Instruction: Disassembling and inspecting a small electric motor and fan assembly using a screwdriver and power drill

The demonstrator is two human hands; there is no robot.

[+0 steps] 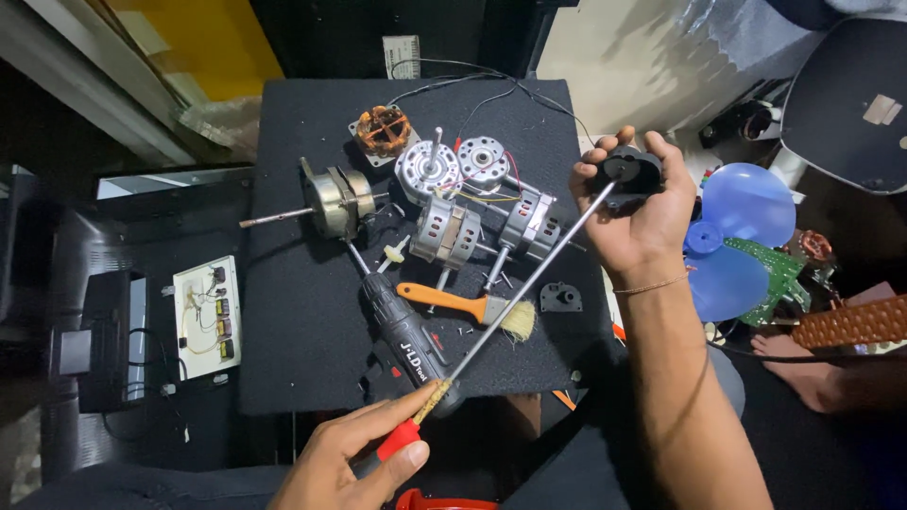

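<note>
The right hand [635, 212] is closed around a small black motor part [631, 175], fingers curled over its top and thumb on the near side. It holds this part just past the right edge of the black mat [293, 312]. The left hand [354, 458] is at the near edge of the mat and pinches the red handle of a long screwdriver [515, 297] between thumb and fingers, a narrow grip. The shaft of the screwdriver runs diagonally over the mat, and its tip meets the black part. On the mat, under the shaft, lie a brush with orange handle [468, 307] and a black cordless drill [408, 338]. Several fan motors [444, 203] lie at the far side of the mat.
</note>
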